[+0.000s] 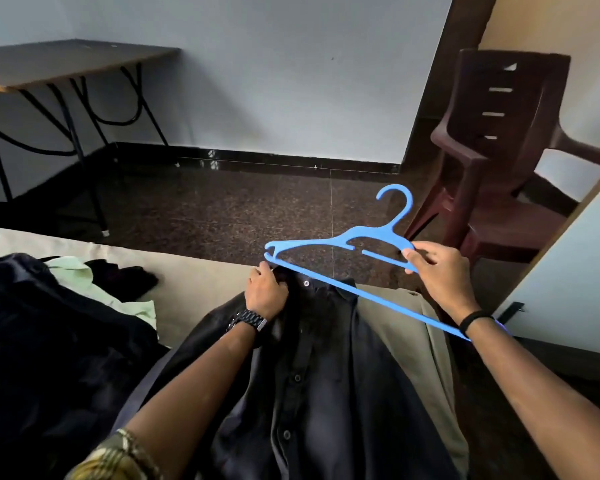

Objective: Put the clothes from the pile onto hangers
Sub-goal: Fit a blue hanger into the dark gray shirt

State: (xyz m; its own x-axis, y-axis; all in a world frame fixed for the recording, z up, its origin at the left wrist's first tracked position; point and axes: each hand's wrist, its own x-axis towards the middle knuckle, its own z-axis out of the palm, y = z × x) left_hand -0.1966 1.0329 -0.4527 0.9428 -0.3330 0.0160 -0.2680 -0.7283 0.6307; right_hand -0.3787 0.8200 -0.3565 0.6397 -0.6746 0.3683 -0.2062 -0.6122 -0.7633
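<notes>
Right hand: fingers pinch the blue hanger at its right shoulder, held in the air, low bar slanting across the wrist. Left hand: fingers curled, gripping the dark shirt at its collar, just under the hanger's left tip. Shirt lies over the lap. Clothes pile on bed, left. Open floor ahead; chair close on right.
</notes>
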